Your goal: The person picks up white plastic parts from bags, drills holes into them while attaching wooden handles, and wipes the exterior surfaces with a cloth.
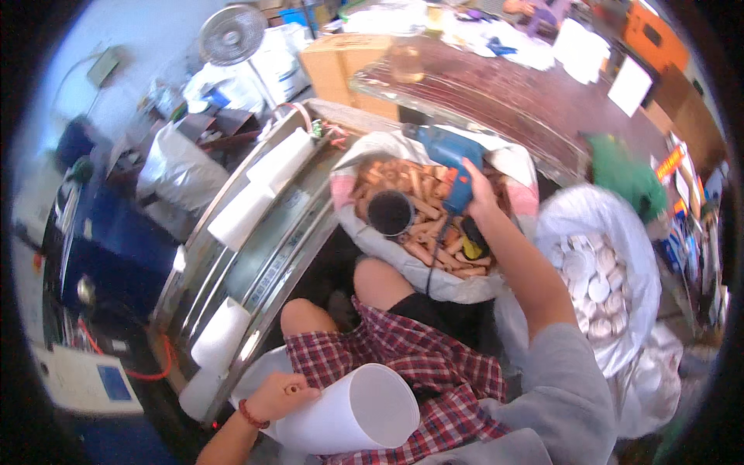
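My right hand (480, 190) grips a blue corded power drill (449, 151) by its grip, above an open white sack (356, 229) of light brown wooden handles (422, 205). Down at the lower left, my left hand (275, 399) is closed around a wooden handle (292, 390), its round end with a dark hole peeking out of the fist. Against that hand, a white plastic tub (333, 415) lies tilted on my lap, its open mouth toward the right. Whether handle and tub are joined is hidden by my fingers.
A dark round container (390, 213) sits among the handles. To the right stands a bag (643, 271) of white rounded plastic pieces (597, 279). White tubs (242, 215) lie along a metal-framed trough on the left. Beyond are a dark red table (496, 85), a cardboard box (341, 66) and a fan (232, 35).
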`<state>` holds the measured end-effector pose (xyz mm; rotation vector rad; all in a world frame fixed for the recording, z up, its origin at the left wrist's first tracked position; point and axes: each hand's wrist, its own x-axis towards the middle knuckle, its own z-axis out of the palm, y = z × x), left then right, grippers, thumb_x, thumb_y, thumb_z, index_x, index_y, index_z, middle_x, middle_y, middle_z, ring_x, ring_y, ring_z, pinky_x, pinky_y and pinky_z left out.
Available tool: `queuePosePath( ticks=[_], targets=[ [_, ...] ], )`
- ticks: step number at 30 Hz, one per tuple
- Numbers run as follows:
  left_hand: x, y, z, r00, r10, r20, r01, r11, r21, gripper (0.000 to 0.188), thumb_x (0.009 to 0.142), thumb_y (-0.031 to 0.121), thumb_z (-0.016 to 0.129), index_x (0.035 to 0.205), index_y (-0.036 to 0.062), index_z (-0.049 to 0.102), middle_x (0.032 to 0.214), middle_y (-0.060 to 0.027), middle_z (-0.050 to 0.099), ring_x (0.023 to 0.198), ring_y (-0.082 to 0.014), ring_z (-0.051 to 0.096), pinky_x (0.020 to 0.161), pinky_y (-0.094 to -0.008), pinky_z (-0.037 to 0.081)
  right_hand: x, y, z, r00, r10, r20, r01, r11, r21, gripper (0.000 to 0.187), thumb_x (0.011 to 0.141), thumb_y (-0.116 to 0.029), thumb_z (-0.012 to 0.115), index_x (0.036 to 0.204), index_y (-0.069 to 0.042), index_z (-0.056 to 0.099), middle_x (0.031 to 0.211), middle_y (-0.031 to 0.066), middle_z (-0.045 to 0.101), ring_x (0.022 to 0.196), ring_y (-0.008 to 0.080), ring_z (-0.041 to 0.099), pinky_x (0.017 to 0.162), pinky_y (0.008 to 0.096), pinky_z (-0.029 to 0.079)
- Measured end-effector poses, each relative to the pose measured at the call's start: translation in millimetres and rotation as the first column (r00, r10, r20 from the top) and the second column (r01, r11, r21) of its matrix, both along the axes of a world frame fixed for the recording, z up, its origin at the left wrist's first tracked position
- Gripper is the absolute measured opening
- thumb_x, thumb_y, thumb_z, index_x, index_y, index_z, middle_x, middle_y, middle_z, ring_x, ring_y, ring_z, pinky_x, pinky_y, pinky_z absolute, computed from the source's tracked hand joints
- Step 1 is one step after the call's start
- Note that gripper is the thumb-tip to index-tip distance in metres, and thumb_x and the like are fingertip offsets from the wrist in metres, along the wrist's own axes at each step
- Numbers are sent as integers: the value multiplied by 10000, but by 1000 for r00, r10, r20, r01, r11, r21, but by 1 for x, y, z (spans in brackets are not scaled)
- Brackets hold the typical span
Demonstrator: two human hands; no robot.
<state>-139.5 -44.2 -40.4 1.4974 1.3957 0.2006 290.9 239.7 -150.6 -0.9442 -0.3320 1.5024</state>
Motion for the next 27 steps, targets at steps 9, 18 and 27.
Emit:
queuePosePath(
  ticks=[9, 18, 27],
  targets=[
    [-4, 10, -22, 854, 470, 222, -477, 879, -24, 183, 839, 112, 600, 728, 52, 466, 564, -8, 487, 473, -72, 433, 409, -219, 338, 19, -43, -11, 771, 26, 636, -90, 994, 68, 316, 834, -238, 619, 1075, -37, 591, 1028, 93, 626, 959, 212, 584, 848, 326, 461],
    [-22, 19, -34, 916, 399, 38, -399, 898, 186, 206, 907, 189, 519, 833, 4, 469, 595, -67, 524, 436, -124, 504, 379, -262, 404, 215, -226, -36, -274, -206, 939, 209, 941, 267, 305, 844, -180, 587, 1095, -9, 561, 981, 156, 625, 899, 296, 602, 793, 347, 473],
    [-59, 19, -64, 573, 665, 479, -784, 615, 83, 250, 934, 275, 472, 850, 40, 478, 764, -54, 530, 729, -161, 555, 646, -312, 481, 236, -229, -49, -585, 356, 728, 321, 927, -196, 570, 630, -265, 761, 1087, -30, 514, 1064, 163, 516, 1031, 346, 498, 853, 431, 458]
  ],
)
